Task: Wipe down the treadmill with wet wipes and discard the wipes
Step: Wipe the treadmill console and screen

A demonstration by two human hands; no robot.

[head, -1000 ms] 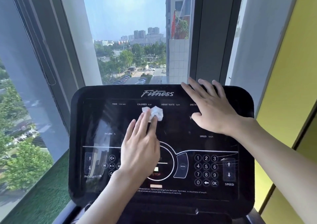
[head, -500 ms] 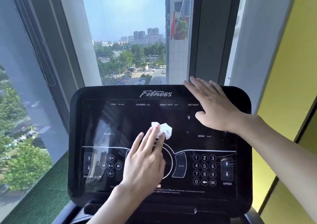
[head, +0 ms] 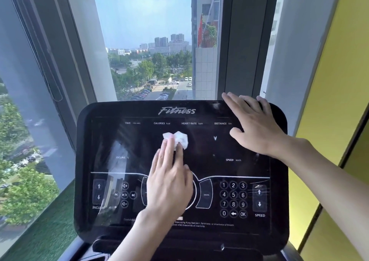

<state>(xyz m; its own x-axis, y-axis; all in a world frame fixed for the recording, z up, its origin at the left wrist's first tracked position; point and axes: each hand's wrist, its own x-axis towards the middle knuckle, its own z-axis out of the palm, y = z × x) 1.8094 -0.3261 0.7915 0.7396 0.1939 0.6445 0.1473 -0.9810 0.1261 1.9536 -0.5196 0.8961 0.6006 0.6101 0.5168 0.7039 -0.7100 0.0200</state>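
The wet wipe (head: 178, 139) is a small white crumpled wad. It lies on the glossy black treadmill console (head: 199, 161), in the upper middle of the screen, just under the words CALORIES and HEART RATE. The left hand (head: 169, 184) presses it there with straight fingers kept close together. The fingertips cover the lower part of the wipe, and the hand is flat and grips nothing. The right hand (head: 257, 129) lies flat on the upper right corner of the console with the fingers spread, and the fingertips reach the top edge. It holds nothing. To the left of the wipe, the dark screen runs free as far as the word INCLINE. To the right, it runs free up to the right hand. The number keypad (head: 233, 198) sits at the lower right, apart from both hands. The console has rounded corners. The window (head: 143, 41) stands behind its top edge, and a yellow wall (head: 339, 81) is near its right side.
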